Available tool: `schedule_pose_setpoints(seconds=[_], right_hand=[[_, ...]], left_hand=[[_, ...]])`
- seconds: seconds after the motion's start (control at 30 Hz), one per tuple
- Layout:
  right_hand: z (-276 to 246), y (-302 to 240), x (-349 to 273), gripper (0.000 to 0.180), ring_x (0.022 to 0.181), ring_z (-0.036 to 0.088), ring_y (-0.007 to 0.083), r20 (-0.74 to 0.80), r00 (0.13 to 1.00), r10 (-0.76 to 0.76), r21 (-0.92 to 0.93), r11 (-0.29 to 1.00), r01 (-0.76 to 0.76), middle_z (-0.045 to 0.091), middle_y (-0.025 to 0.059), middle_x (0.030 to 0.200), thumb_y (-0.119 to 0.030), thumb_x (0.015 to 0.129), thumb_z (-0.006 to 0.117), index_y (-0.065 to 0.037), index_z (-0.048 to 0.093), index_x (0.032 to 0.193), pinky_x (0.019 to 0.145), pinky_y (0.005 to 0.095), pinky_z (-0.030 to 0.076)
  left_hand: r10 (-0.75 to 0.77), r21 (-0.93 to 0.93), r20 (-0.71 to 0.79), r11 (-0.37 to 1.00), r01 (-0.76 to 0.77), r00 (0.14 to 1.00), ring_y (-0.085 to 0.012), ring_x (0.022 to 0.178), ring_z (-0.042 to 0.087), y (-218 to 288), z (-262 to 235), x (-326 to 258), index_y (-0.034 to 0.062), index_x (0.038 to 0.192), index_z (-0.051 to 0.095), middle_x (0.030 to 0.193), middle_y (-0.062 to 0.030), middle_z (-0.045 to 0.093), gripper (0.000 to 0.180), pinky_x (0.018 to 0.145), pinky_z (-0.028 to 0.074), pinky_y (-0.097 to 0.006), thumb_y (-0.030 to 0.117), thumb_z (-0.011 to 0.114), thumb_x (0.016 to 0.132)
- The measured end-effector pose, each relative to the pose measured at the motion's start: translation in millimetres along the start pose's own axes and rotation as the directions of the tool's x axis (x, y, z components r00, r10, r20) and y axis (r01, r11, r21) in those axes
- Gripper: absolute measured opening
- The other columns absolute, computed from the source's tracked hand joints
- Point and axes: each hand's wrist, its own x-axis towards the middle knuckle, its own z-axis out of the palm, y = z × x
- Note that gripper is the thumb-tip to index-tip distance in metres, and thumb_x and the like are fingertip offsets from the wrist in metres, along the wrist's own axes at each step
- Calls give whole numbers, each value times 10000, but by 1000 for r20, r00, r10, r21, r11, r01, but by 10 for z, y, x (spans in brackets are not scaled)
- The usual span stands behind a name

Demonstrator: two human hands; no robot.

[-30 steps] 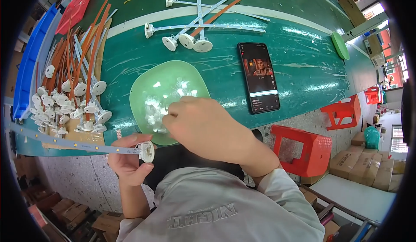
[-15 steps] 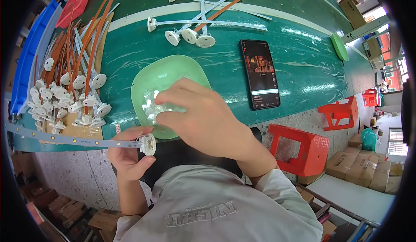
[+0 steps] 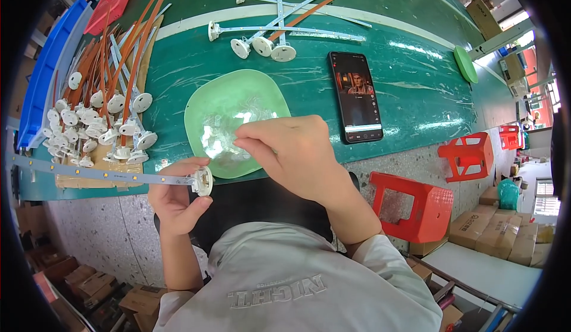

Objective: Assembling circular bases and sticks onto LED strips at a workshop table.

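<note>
1. Left hand point(image 3: 176, 201) at table edge, closed around white round cap point(image 3: 203, 181) ending a long strip point(image 3: 89, 175).
2. Right hand point(image 3: 292, 153) over green bowl point(image 3: 232, 109), fingertips pinched; what they grip, cannot tell.
3. Phone point(image 3: 355, 96) right of bowl.
4. Pile of capped strips point(image 3: 98, 115) far left.

Left hand point(image 3: 177, 198) gripping (fingers curled), right hand point(image 3: 291, 153) pinching.
</note>
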Motion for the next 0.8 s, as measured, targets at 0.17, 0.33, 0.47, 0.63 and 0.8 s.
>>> schedule_pose_setpoints(seconds=[0.17,0.33,0.47,0.63,0.8], right_hand=[[24,42,33,79,716,683,277,-112,986,-128,-17,992,127,711,95,834,-78,777,764,-48,707,823,612,329,535],[34,33,10,100,731,676,293,-159,977,-140,-34,990,136,699,112,837,-36,788,743,-38,681,866,627,343,534],[40,11,-37,128,704,669,298,-86,996,-24,11,1000,25,692,122,829,-10,806,720,-24,648,911,599,344,527],[9,-56,-53,115,655,678,260,-160,983,-86,90,991,101,698,118,806,-25,801,740,-16,675,895,559,312,517],[-104,-250,-379,211,576,671,150,-50,995,81,486,873,-47,717,118,777,65,774,727,42,728,984,496,234,493]], left_hand=[[5,13,-6,1000,-5,1000,-346,1077,632,-7,0,-1,-39,1128,581,1104,-222,652,476,944,487,-438,93,814,735],[21,20,-2,1000,-21,1000,-342,1080,630,-14,-5,2,-35,1124,584,1104,-217,652,468,948,484,-435,90,812,736],[26,26,4,999,-27,1000,-339,1086,626,-19,-1,17,-34,1124,584,1107,-213,652,463,954,482,-434,78,809,736],[42,39,16,998,-42,999,-337,1087,625,-22,-20,8,-34,1126,584,1114,-212,651,458,956,482,-436,57,802,734],[10,26,26,1000,-11,1000,-332,1086,626,-4,-15,7,-34,1129,586,1121,-216,649,463,952,485,-431,49,803,729]])
